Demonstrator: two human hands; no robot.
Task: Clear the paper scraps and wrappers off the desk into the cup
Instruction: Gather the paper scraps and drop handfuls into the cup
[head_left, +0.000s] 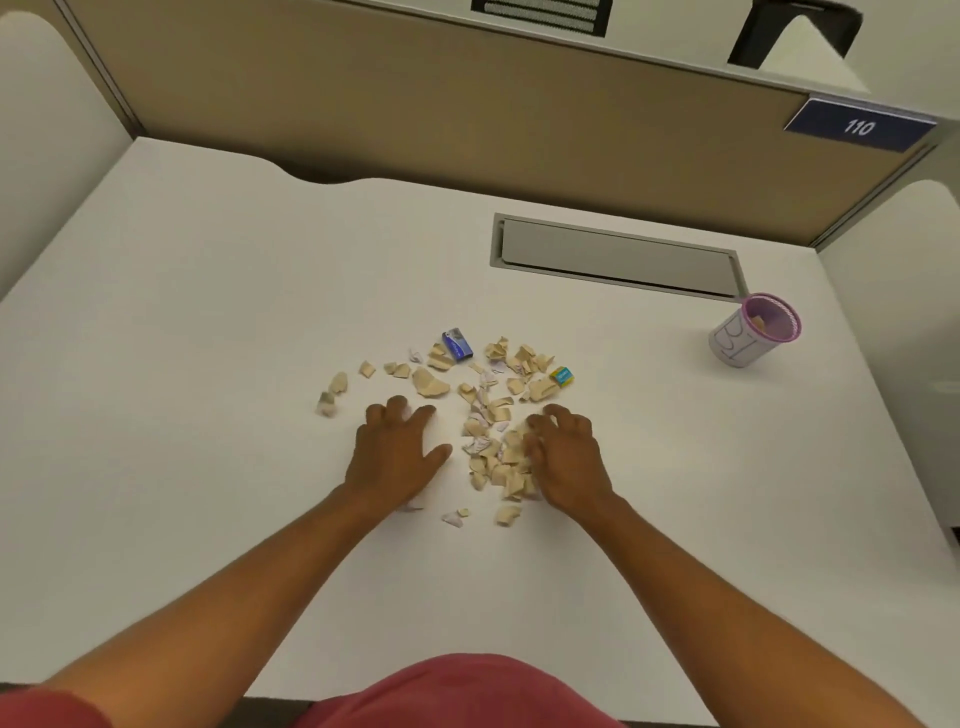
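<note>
Right fingers (558, 418) curl narrow into the torn beige paper scraps (498, 457), raking a clump; left fingers (402, 410) spread wide, flat on the white bench (208, 364). Most scraps, the blue wrapper (458, 344) and the yellow-blue wrapper (562, 375) lie mid-bench. The pink-rimmed white cup (753, 332), far right, holds only a few. Both forearms reach forward, palms down.

The broad white desk top (208, 364) looked smooth and matt. The torn beige paper scraps (498, 457) were dull and rough-edged. The small blue wrapper (457, 344) looked glossy, as did the small yellow-and-blue wrapper (562, 375). The pink mesh cup (753, 332) wore a white paper sleeve. The tan partition panel (415, 104) looked like matt cloth.
</note>
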